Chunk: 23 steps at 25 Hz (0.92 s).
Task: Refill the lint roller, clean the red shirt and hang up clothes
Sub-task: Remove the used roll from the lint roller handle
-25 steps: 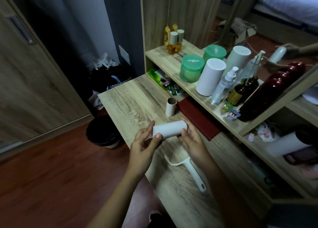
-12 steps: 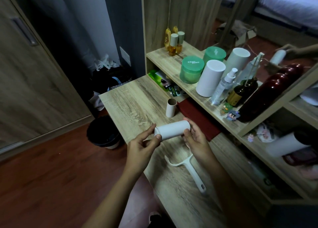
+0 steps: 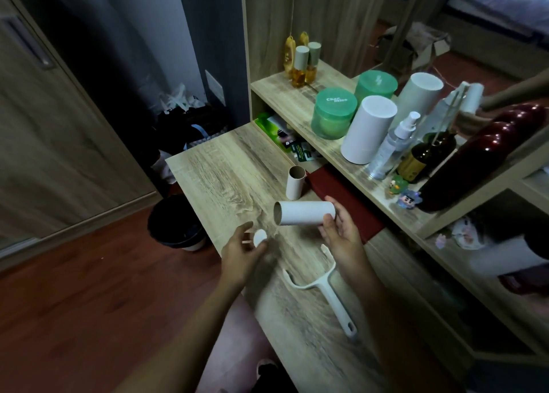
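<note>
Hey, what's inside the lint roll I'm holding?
The lint roll in the right hand shows an open, brown cardboard bore at its left end. The far end is covered by fingers.

White refill roll [image 3: 306, 213] held level, end open; white roller handle [image 3: 329, 294] lies flat on desk.
</note>
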Each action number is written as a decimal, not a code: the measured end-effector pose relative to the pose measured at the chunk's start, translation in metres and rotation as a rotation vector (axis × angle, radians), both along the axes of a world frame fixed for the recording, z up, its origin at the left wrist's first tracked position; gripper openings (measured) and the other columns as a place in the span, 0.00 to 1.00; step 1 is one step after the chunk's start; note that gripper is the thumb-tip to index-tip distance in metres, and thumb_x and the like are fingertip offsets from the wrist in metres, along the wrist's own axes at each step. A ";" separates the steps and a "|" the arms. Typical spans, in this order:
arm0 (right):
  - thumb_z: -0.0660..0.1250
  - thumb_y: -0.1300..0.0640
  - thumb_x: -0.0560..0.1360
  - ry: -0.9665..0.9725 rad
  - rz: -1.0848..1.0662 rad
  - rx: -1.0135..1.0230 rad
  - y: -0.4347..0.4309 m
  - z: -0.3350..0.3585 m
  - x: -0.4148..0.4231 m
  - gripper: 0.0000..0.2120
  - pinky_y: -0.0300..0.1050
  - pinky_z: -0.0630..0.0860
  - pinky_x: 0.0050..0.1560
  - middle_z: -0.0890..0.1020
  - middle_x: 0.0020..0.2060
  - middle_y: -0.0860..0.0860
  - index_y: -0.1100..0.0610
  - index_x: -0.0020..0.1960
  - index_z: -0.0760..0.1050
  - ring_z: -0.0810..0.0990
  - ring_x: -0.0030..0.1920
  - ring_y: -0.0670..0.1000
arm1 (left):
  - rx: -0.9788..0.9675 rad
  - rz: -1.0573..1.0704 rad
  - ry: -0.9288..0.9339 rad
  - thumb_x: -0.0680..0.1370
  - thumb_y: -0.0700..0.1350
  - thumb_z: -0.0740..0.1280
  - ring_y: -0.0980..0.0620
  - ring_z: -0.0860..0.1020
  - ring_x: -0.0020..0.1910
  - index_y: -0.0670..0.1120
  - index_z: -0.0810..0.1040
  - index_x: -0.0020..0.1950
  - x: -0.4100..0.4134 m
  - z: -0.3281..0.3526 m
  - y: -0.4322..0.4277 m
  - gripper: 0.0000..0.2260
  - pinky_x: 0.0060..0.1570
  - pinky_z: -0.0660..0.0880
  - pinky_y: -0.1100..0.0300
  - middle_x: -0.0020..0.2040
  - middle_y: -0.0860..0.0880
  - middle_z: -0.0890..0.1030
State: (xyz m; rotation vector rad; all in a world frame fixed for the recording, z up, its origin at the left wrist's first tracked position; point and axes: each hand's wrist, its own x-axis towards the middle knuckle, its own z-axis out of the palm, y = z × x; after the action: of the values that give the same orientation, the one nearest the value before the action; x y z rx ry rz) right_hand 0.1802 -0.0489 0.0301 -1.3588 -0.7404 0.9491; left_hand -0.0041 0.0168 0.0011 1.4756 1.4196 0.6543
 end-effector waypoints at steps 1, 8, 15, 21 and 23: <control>0.57 0.59 0.79 0.002 -0.009 -0.004 0.001 -0.003 0.004 0.17 0.34 0.74 0.55 0.75 0.58 0.44 0.52 0.67 0.66 0.77 0.56 0.39 | 0.016 -0.103 0.140 0.68 0.54 0.70 0.48 0.80 0.47 0.47 0.77 0.60 0.002 -0.010 0.005 0.23 0.50 0.74 0.60 0.50 0.45 0.82; 0.56 0.60 0.79 -0.007 -0.021 -0.027 0.007 -0.015 0.021 0.17 0.40 0.71 0.61 0.73 0.63 0.48 0.51 0.67 0.65 0.74 0.61 0.44 | 0.116 -0.415 0.493 0.71 0.49 0.68 0.41 0.72 0.58 0.42 0.75 0.63 0.008 -0.054 0.018 0.22 0.57 0.66 0.57 0.58 0.41 0.75; 0.57 0.58 0.79 -0.021 -0.005 -0.050 0.005 -0.017 0.018 0.18 0.36 0.73 0.58 0.73 0.61 0.45 0.52 0.69 0.64 0.75 0.60 0.41 | 0.126 -0.401 0.436 0.72 0.52 0.64 0.41 0.71 0.59 0.41 0.74 0.63 0.009 -0.053 0.014 0.24 0.58 0.66 0.57 0.59 0.40 0.74; 0.59 0.62 0.78 -0.076 0.024 -0.041 0.004 -0.002 0.011 0.19 0.35 0.73 0.60 0.74 0.60 0.47 0.55 0.68 0.65 0.74 0.61 0.45 | -0.143 0.069 -0.285 0.81 0.52 0.59 0.52 0.81 0.46 0.48 0.76 0.60 0.024 0.013 0.010 0.13 0.51 0.75 0.58 0.56 0.46 0.81; 0.61 0.65 0.77 -0.094 0.058 -0.020 0.006 0.008 0.003 0.18 0.33 0.74 0.57 0.75 0.60 0.51 0.56 0.66 0.67 0.76 0.59 0.45 | -0.394 0.074 -0.579 0.81 0.56 0.54 0.51 0.82 0.41 0.51 0.75 0.60 0.032 0.037 0.008 0.15 0.49 0.77 0.55 0.54 0.46 0.81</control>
State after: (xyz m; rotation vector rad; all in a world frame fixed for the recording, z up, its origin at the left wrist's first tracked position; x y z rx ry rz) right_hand 0.1832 -0.0427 0.0381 -1.4136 -0.8481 0.9452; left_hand 0.0275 0.0250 0.0378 0.8360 1.0706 0.7247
